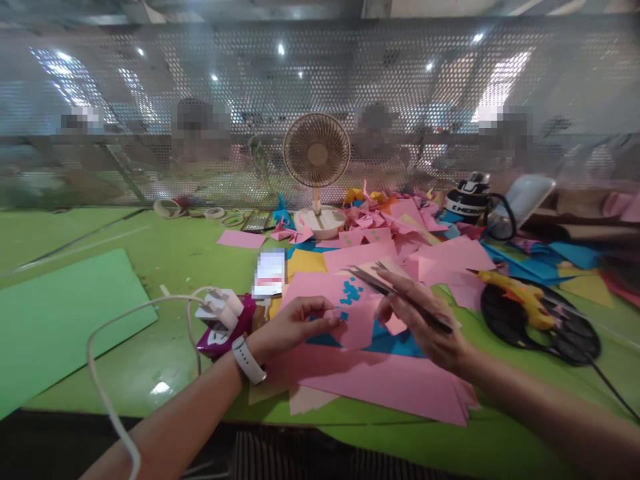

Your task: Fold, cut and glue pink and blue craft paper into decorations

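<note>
My left hand (310,319), with a white watch band (249,360) at the wrist, has thumb and forefinger pinched together over pink paper. A small blue paper piece (344,316) shows at those fingertips. Dark tweezers (400,297) lie across my right hand (425,320), whose fingers are closed around them, tips pointing up and left. Between the hands, a cluster of small blue paper squares (351,291) rests on a pink sheet (320,283). Under my right hand a folded pink piece (395,325) is partly hidden. More pink sheets (380,380) lie nearer to me.
A glue gun (530,300) lies on a black round base (570,333) at right. Behind stand a fan (317,157), piled folded paper (385,217) and a black-lidded bottle (467,199). Left are a phone (270,272), white plugs (220,310) with a looping cable and a green sheet (75,313).
</note>
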Action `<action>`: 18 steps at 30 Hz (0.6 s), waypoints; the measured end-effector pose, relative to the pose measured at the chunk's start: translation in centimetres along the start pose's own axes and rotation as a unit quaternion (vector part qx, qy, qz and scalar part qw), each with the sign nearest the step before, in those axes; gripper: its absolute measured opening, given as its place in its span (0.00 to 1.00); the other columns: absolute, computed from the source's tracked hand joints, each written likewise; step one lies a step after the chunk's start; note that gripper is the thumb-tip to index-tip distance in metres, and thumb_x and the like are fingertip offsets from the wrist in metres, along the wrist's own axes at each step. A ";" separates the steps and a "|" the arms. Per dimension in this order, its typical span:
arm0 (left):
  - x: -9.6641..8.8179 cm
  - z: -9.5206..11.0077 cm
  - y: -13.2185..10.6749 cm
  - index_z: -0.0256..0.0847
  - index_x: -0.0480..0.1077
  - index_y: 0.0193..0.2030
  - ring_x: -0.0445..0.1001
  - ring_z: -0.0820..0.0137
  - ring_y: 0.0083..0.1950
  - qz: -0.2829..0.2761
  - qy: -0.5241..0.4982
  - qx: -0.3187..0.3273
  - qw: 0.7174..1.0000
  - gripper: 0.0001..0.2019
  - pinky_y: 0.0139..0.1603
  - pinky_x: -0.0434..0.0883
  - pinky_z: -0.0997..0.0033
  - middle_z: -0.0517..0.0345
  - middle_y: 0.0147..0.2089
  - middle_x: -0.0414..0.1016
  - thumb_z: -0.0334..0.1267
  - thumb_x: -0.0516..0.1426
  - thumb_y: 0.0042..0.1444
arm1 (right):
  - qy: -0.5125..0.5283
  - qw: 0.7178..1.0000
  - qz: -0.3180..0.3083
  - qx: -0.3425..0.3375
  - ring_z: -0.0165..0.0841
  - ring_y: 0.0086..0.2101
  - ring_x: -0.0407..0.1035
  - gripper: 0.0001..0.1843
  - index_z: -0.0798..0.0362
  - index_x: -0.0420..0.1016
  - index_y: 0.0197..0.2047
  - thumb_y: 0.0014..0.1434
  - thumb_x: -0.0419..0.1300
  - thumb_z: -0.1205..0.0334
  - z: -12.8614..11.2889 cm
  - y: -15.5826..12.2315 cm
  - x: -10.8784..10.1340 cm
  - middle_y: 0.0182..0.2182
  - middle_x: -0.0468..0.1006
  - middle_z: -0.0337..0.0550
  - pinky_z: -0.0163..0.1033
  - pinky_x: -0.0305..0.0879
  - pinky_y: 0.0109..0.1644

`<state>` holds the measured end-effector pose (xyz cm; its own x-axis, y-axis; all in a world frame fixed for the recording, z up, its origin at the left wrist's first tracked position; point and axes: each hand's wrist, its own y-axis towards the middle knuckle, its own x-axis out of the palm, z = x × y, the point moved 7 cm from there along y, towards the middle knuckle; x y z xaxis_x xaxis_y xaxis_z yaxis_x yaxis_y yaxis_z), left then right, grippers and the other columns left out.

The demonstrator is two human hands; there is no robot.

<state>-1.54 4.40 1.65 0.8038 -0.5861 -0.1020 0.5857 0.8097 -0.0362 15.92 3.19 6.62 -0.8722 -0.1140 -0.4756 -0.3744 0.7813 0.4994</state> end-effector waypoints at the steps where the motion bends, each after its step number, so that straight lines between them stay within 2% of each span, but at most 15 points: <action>1: -0.2 -0.1 0.0 0.35 0.69 0.33 0.72 0.73 0.35 0.008 -0.002 -0.005 1.000 0.11 0.38 0.66 0.74 0.56 0.33 0.74 0.43 0.58 0.55 | 0.056 0.998 -0.003 0.019 0.32 0.32 0.72 0.17 0.47 0.66 0.55 0.63 0.50 0.60 0.2 -0.1 -0.1 0.31 0.77 0.41 0.38 0.67 0.35; 5: -0.5 -0.5 -0.1 0.36 0.68 0.30 0.71 0.74 0.33 0.023 -0.033 -0.015 0.999 0.11 0.36 0.66 0.75 0.59 0.30 0.72 0.43 0.60 0.53 | 0.244 0.966 0.003 0.087 0.31 0.21 0.72 0.11 0.53 0.76 0.38 0.61 0.55 0.56 1.3 -0.1 -0.2 0.21 0.77 0.41 0.34 0.66 0.24; 8: -0.5 -0.4 -0.1 0.35 0.69 0.32 0.72 0.73 0.35 0.018 -0.064 -0.001 0.998 0.10 0.41 0.66 0.71 0.57 0.31 0.73 0.42 0.59 0.53 | 0.307 0.941 0.029 0.138 0.29 0.15 0.68 0.10 0.54 0.76 0.36 0.58 0.58 0.57 2.3 0.3 -0.5 0.15 0.73 0.37 0.31 0.63 0.17; 10: -0.6 -0.3 -0.1 0.35 0.69 0.31 0.72 0.73 0.35 0.029 -0.075 0.003 0.997 0.11 0.40 0.66 0.71 0.57 0.30 0.73 0.42 0.60 0.52 | 0.330 0.930 0.038 0.160 0.29 0.15 0.69 0.10 0.54 0.76 0.37 0.57 0.60 0.57 2.6 0.5 -0.6 0.15 0.74 0.38 0.30 0.63 0.17; 14: -1.0 -0.2 -0.1 0.34 0.69 0.30 0.70 0.75 0.33 0.056 -0.100 0.002 0.993 0.11 0.36 0.65 0.74 0.57 0.30 0.73 0.41 0.62 0.51 | 0.361 0.913 0.017 0.186 0.33 0.25 0.75 0.11 0.54 0.76 0.39 0.52 0.65 0.59 2.9 0.6 -0.1 0.23 0.80 0.44 0.32 0.69 0.25; 18: -1.2 0.0 -0.1 0.34 0.70 0.31 0.70 0.75 0.32 0.064 -0.103 0.019 0.992 0.10 0.35 0.65 0.75 0.58 0.29 0.73 0.40 0.61 0.51 | 0.312 0.933 0.032 0.174 0.33 0.26 0.75 0.10 0.54 0.77 0.38 0.52 0.64 0.59 3.1 0.6 -0.3 0.26 0.80 0.45 0.31 0.69 0.25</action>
<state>-2.53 5.05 1.73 0.8733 -0.4763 0.1024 0.4786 0.8780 0.0023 16.95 5.59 4.85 -0.9435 -0.3107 0.1151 -0.2854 0.9386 0.1941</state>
